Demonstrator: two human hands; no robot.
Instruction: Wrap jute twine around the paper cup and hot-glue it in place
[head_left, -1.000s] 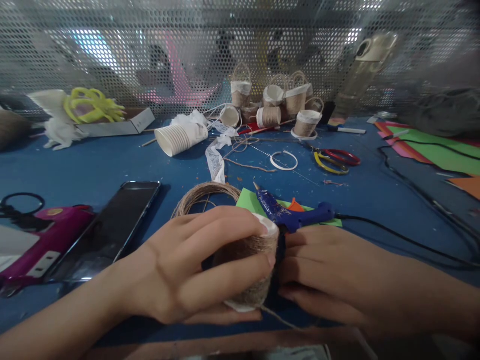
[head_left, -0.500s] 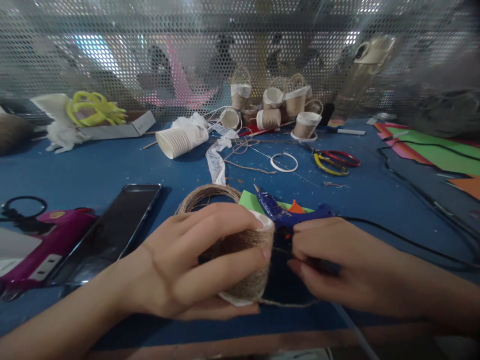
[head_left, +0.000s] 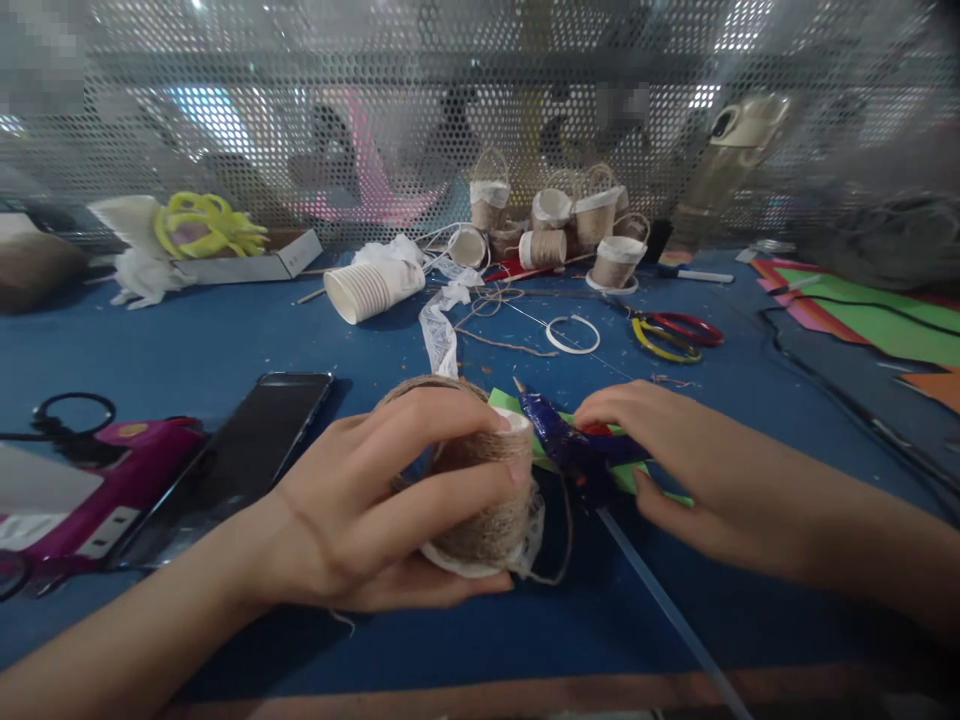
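Observation:
My left hand (head_left: 397, 500) is closed round a twine-wrapped paper cup (head_left: 491, 500), fingers across its side and one fingertip on the white rim. A loose end of twine (head_left: 568, 535) and a bit of white lace hang by the cup's right side. My right hand (head_left: 675, 475) is at the handle of the blue glue gun (head_left: 559, 435), with thumb and fingers apart on either side of it; firm contact does not show. A clear glue stick (head_left: 660, 600) juts from the gun's back. Green paper (head_left: 506, 402) lies under the gun, and a twine coil (head_left: 409, 385) sits behind my left hand.
A phone (head_left: 247, 450) and a magenta glue gun (head_left: 142, 450) lie at left. Stacked paper cups (head_left: 375, 290), a lace strip (head_left: 439, 335), a white ring (head_left: 572, 335) and scissors (head_left: 667, 335) are farther back. Several small twine baskets (head_left: 616, 262) stand near the mesh screen (head_left: 375, 120).
My right hand has moved from beside the cup, where it was closed, up and right to the glue gun's handle, and its fingers have spread. My left hand still holds the cup.

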